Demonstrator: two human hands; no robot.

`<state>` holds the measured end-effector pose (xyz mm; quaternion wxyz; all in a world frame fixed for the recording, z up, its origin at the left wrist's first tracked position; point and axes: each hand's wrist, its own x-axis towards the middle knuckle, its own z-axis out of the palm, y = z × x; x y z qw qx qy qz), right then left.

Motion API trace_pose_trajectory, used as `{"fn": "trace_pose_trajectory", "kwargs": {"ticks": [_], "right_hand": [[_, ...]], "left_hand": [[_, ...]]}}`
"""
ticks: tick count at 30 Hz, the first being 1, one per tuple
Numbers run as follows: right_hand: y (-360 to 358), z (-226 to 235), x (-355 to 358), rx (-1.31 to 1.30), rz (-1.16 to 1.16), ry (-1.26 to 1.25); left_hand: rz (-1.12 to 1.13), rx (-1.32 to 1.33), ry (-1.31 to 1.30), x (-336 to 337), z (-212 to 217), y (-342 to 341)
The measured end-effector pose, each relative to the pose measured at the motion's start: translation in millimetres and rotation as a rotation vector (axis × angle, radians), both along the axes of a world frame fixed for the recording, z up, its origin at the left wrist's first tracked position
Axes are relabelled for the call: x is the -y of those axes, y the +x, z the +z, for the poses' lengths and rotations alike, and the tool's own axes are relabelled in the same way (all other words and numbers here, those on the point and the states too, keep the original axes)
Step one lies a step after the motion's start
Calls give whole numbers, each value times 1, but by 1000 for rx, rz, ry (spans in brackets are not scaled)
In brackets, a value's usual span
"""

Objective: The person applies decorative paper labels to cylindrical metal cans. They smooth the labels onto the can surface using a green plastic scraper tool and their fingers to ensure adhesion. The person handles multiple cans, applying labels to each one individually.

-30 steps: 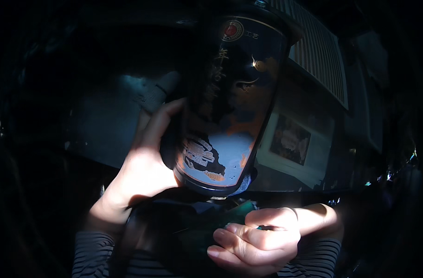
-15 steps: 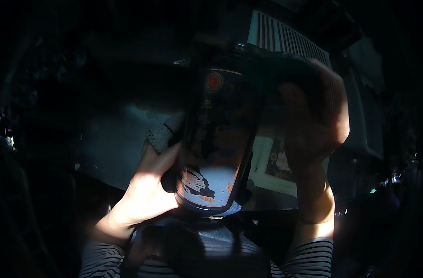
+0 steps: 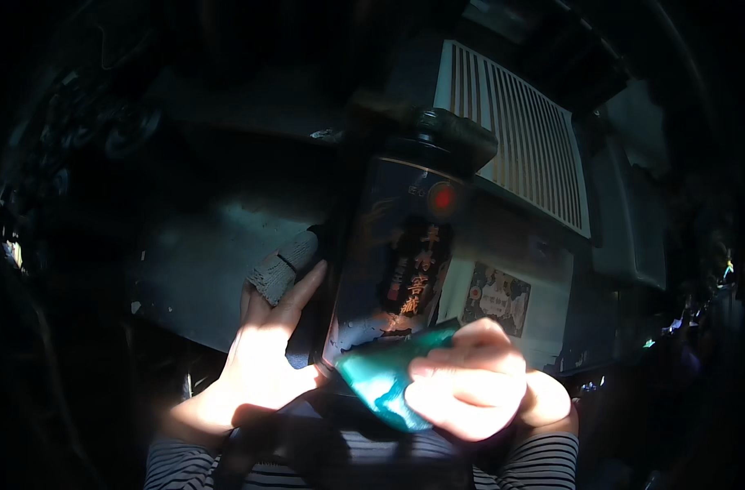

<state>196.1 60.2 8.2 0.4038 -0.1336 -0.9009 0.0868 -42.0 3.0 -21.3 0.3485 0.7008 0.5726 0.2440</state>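
Note:
A tall dark bottle [image 3: 397,261] with a printed label and a dark cap is held up close in front of me, tilted slightly right. My left hand [image 3: 262,359] grips its lower left side, fingers wrapped behind it. My right hand [image 3: 470,388] presses a teal cloth [image 3: 381,380] against the bottle's lower front. Both striped sleeves show at the bottom edge. The scene is very dark apart from a patch of sunlight on the hands.
A slatted white panel [image 3: 519,139] and a pale appliance [image 3: 626,212] stand at the upper right. A small picture card [image 3: 495,298] sits behind the bottle. A grey knitted item [image 3: 278,269] lies by my left fingers, over a dim grey surface [image 3: 201,278].
My right hand came down from the bottle's top to its lower front and now holds a teal cloth against it. The bottle sits a little lower and more upright.

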Motion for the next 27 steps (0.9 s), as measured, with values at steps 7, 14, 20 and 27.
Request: {"fn": "trace_pose_trajectory", "kwargs": {"ticks": [7, 14, 20, 27], "right_hand": [[-16, 46, -81, -148, -612, -63], [-14, 46, -92, -136, -485, 257], [-18, 20, 3, 33, 193, -60], [-13, 0, -56, -341, -354, -2]], "left_hand": [[-1, 2, -194, -5, 0, 0], [-8, 35, -92, -7, -16, 2], [-79, 297, -75, -23, -20, -7], [-104, 187, 159, -49, -30, 5]]}}
